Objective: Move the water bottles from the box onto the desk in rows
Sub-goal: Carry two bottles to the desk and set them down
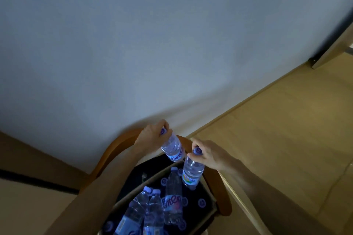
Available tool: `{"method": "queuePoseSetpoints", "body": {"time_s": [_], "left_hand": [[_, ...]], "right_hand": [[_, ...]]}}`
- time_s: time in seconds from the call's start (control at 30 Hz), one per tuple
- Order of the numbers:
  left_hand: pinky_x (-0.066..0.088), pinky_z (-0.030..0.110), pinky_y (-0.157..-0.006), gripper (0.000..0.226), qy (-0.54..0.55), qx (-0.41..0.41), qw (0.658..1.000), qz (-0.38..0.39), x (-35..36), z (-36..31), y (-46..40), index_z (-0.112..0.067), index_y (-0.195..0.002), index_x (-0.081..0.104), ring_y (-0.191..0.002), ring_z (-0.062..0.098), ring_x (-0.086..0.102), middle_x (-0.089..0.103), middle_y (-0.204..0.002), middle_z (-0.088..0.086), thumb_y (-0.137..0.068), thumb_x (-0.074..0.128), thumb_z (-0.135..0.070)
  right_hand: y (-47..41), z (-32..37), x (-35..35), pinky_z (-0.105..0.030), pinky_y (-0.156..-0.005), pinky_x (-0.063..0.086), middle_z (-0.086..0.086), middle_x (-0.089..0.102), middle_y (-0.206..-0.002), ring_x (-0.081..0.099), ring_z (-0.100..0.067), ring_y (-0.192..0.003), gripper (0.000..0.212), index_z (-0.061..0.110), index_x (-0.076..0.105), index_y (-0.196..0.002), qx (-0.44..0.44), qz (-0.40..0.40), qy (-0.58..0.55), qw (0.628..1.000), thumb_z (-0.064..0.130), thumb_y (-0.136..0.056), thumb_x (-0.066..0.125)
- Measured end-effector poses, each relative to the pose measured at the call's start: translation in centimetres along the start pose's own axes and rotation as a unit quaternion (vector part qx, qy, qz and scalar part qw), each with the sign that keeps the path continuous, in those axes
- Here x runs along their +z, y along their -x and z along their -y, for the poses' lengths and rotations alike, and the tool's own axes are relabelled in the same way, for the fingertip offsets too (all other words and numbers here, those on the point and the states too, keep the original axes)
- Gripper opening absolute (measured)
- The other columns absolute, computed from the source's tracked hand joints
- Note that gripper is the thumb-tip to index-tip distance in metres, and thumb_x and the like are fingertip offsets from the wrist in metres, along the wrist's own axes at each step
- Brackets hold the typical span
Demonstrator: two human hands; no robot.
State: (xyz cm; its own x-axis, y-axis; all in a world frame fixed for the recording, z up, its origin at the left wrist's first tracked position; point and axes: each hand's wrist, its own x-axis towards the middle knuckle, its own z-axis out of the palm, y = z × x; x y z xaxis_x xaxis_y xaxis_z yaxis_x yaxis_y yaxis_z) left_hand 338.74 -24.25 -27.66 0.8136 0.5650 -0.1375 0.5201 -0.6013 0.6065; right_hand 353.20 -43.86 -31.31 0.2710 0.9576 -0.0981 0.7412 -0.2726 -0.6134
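My left hand (150, 135) grips one water bottle (172, 148) by its cap, fingers curled round the top. This bottle is tilted: cap toward the far left, base slanting down to the near right, its long axis running on a diagonal above the far edge of the box (145, 181). My right hand (208, 155) pinches the cap of a second bottle (192, 172), which hangs closer to upright, cap up and base leaning slightly near and left, over the box's right side. The two held bottles are just beside each other; I cannot tell if they touch.

Three more bottles (152, 210) lie in the box, caps toward the far side, bases toward me, long axes running roughly near to far. The middle-right one (173, 196) carries a label with large rounded letters, too blurred to read fully; the bottle in my left hand shows part of the same lettering. The bottle in my right hand has a coloured label that I cannot read.

The box sits on a dark-seated chair (122, 145) with a curved wooden back. The desk (286, 139) lies to the right, its pale wooden top bare along the near edge and running back to the wall (152, 44).
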Motion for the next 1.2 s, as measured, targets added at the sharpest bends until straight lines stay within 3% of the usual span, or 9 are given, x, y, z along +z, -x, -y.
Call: {"method": "queuePoseSetpoints", "body": {"time_s": [0.1,0.23,0.37,0.53,0.83,0.97,1.2], "left_hand": [[0.043,0.032,-0.058,0.016,0.001,0.017,0.997,-0.073,-3.8,-0.9,0.7,-0.03,-0.082,0.046,-0.058,0.024,0.045,0.053,-0.062,-0.002,-0.088,0.061,-0.033],[0.038,0.027,-0.053,0.012,-0.007,0.039,0.986,-0.165,-8.7,-2.1,1.7,-0.027,-0.085,0.05,-0.052,0.014,0.043,0.051,-0.06,-0.005,-0.092,0.058,-0.032],[0.048,0.03,-0.056,0.011,-0.027,0.057,0.968,-0.241,-14.0,-3.5,3.6,-0.023,-0.089,0.055,-0.057,0.02,0.051,0.058,-0.068,-0.001,-0.093,0.058,-0.033],[0.045,0.03,-0.06,0.023,-0.178,0.046,0.924,-0.336,-19.6,-6.4,7.8,-0.023,-0.091,0.06,-0.065,0.028,0.058,0.061,-0.07,-0.004,-0.091,0.051,-0.044],[0.045,0.032,-0.066,0.025,-0.252,-0.113,0.857,-0.436,-25.1,-10.5,17.3,-0.028,-0.092,0.057,-0.073,0.026,0.062,0.062,-0.072,-0.006,-0.092,0.046,-0.051],[0.04,0.032,-0.064,0.027,-0.283,-0.173,0.817,-0.471,-25.7,-11.5,22.4,-0.028,-0.092,0.057,-0.078,0.028,0.062,0.069,-0.083,-0.004,-0.092,0.046,-0.053],[0.036,0.029,-0.063,0.027,-0.328,-0.282,0.751,-0.499,-25.6,-12.6,33.1,-0.029,-0.091,0.06,-0.067,0.017,0.058,0.066,-0.076,-0.006,-0.093,0.045,-0.051]], "right_hand": [[-1.5,1.8,-2.6,-0.022,-0.053,0.034,0.005,0.05,-0.067,0.044,-0.011,-0.056,0.028,0.017,0.046,-0.089,-0.012,-0.03,0.007,0.999,0.04,-0.091,0.063],[-3.5,4.4,-5.9,-0.025,-0.059,0.038,0.002,0.058,-0.072,0.051,-0.017,-0.063,0.025,0.018,0.048,-0.088,-0.033,-0.074,0.003,0.997,0.037,-0.089,0.065],[-5.8,7.2,-9.3,-0.027,-0.064,0.042,0.003,0.063,-0.073,0.054,-0.017,-0.067,0.019,0.019,0.055,-0.086,-0.046,-0.123,-0.021,0.991,0.033,-0.088,0.067],[-8.7,13.0,-14.1,-0.025,-0.069,0.043,0.013,0.061,-0.074,0.055,-0.011,-0.069,0.022,0.03,0.053,-0.081,-0.127,-0.138,0.044,0.981,0.048,-0.085,0.065],[-10.7,24.7,-19.1,-0.028,-0.072,0.038,0.015,0.063,-0.079,0.055,-0.013,-0.074,0.02,0.034,0.054,-0.082,-0.292,-0.157,0.05,0.942,0.052,-0.085,0.062],[-10.5,29.7,-18.1,-0.032,-0.076,0.044,0.012,0.067,-0.083,0.059,-0.017,-0.078,0.025,0.033,0.054,-0.082,-0.349,-0.139,0.031,0.926,0.056,-0.084,0.061],[-8.0,38.1,-13.6,-0.035,-0.076,0.049,0.01,0.065,-0.076,0.06,-0.016,-0.075,0.028,0.026,0.058,-0.08,-0.45,-0.084,-0.022,0.889,0.054,-0.085,0.062]]}}
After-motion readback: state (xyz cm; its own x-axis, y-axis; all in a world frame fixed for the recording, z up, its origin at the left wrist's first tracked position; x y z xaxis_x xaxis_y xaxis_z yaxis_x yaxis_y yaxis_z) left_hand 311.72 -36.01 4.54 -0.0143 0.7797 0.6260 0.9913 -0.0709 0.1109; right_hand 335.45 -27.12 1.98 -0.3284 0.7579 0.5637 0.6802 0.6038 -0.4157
